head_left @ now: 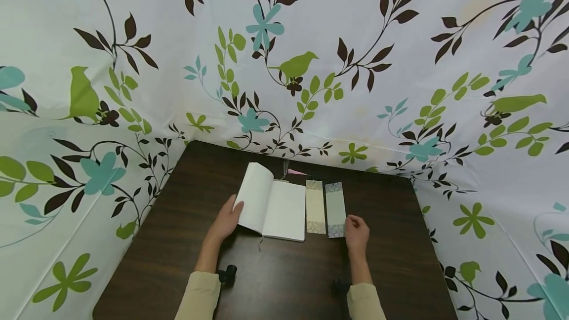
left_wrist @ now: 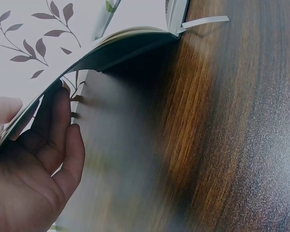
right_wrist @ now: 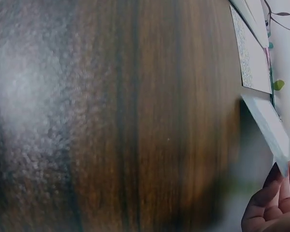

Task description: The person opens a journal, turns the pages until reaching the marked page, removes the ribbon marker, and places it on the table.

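Observation:
An open notebook point(head_left: 285, 211) with blank white pages lies on the table. My left hand point(head_left: 225, 219) grips the outer edge of its raised left side, thumb on the page and fingers beneath the dark cover point(left_wrist: 123, 54). From the spine's lower end comes a thin ribbon marker point(left_wrist: 205, 21). My right hand point(head_left: 357, 236) pinches the lower right corner of a pale blue-grey paper strip point(head_left: 335, 206) with patterned ends; in the right wrist view this strip point(right_wrist: 269, 126) is tilted off the table. Between notebook and strip lies a cream strip point(head_left: 315, 205), also with patterned ends.
A slender pink thing point(head_left: 297, 172) lies behind the notebook, too small to identify. The dark wood table point(head_left: 391, 260) reaches a leaf-and-bird patterned cloth point(head_left: 320, 127) at the back and sides. Black straps with small devices point(head_left: 228, 275) sit at my wrists.

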`<state>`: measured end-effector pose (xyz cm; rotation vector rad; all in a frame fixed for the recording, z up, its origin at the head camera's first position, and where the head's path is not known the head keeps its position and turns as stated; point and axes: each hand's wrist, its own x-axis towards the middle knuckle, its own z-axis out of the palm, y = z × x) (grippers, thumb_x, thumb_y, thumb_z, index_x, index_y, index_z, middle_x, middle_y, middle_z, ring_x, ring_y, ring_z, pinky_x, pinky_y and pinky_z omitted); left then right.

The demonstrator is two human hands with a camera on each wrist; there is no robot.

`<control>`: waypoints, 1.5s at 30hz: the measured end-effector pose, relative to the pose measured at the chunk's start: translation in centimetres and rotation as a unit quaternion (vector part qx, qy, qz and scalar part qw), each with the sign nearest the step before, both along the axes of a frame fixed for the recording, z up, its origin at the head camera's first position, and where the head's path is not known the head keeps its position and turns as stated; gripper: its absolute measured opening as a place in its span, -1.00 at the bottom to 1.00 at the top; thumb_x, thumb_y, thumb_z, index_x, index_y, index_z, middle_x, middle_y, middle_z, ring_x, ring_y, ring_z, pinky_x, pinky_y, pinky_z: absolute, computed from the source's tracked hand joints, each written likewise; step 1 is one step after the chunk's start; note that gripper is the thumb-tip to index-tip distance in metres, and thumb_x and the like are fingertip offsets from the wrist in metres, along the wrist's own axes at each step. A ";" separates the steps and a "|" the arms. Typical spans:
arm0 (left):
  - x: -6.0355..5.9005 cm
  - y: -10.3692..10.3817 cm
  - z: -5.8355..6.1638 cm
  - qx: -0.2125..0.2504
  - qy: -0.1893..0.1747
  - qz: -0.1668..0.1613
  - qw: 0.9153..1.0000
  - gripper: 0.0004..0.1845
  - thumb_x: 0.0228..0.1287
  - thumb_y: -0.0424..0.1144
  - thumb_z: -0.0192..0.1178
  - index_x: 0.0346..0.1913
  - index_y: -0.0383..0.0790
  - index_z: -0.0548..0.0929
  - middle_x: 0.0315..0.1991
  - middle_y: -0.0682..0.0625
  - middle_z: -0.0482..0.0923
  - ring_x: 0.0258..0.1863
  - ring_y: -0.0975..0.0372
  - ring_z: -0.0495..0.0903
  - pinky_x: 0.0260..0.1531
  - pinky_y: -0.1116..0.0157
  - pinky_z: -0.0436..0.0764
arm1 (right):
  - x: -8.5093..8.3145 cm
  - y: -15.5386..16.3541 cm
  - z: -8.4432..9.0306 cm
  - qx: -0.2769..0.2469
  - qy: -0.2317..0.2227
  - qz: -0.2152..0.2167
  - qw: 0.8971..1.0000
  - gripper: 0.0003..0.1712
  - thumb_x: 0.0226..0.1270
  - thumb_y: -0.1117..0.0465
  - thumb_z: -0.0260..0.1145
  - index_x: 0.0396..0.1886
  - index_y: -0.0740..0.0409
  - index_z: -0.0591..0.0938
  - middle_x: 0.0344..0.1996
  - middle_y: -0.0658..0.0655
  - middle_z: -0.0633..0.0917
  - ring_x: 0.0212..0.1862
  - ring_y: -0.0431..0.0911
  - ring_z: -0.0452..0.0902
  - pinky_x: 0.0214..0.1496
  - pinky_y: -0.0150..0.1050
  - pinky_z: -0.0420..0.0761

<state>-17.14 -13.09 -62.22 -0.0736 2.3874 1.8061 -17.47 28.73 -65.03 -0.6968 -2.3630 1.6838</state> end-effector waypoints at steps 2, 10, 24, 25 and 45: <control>0.0 0.0 0.0 0.000 0.000 0.000 1.000 -0.49 0.82 -0.09 -0.12 0.59 -0.27 0.33 0.31 -0.28 0.59 0.25 -0.05 0.60 0.28 -0.09 0.50 | 0.0 0.1 0.0 0.006 0.005 -0.006 1.000 -0.60 0.73 0.16 0.16 0.27 0.37 0.66 0.05 0.40 0.70 -0.05 0.00 0.61 -0.17 -0.38 0.53; 0.2 -0.1 0.3 0.004 -0.004 -0.003 1.000 -0.48 0.82 -0.10 -0.13 0.61 -0.28 0.29 0.35 -0.31 0.56 0.28 -0.09 0.59 0.31 -0.15 0.48 | -0.4 -0.8 -0.2 0.017 0.040 -0.003 0.999 -0.62 0.76 0.14 0.16 0.19 0.34 0.72 0.05 0.41 0.75 0.01 0.12 0.64 -0.18 -0.42 0.54; 0.0 0.0 0.1 0.020 -0.019 -0.003 1.000 -0.46 0.83 -0.10 -0.17 0.68 -0.17 0.19 0.51 -0.28 0.43 0.44 -0.14 0.47 0.43 -0.18 0.38 | -0.8 -7.9 1.6 0.030 0.083 0.140 0.986 -0.69 0.70 0.14 0.26 0.10 0.29 0.76 -0.12 0.36 0.78 -0.03 0.28 0.67 -0.15 -0.30 0.59; 0.0 0.0 0.1 0.021 -0.018 -0.005 1.000 -0.46 0.83 -0.11 -0.18 0.69 -0.17 0.18 0.52 -0.28 0.41 0.46 -0.15 0.45 0.44 -0.20 0.37 | -0.8 -8.5 1.8 0.052 0.083 0.159 0.982 -0.70 0.70 0.14 0.27 0.10 0.26 0.76 -0.13 0.31 0.79 -0.06 0.23 0.68 -0.16 -0.27 0.60; -0.1 0.1 0.0 0.024 -0.021 -0.005 0.999 -0.45 0.83 -0.13 -0.20 0.70 -0.20 0.15 0.55 -0.29 0.38 0.51 -0.15 0.41 0.50 -0.22 0.33 | 0.1 -14.8 0.9 0.418 0.057 0.470 0.775 -0.47 0.54 -0.10 0.41 0.37 0.02 0.68 0.42 0.08 0.63 0.45 0.04 0.54 0.44 0.01 0.58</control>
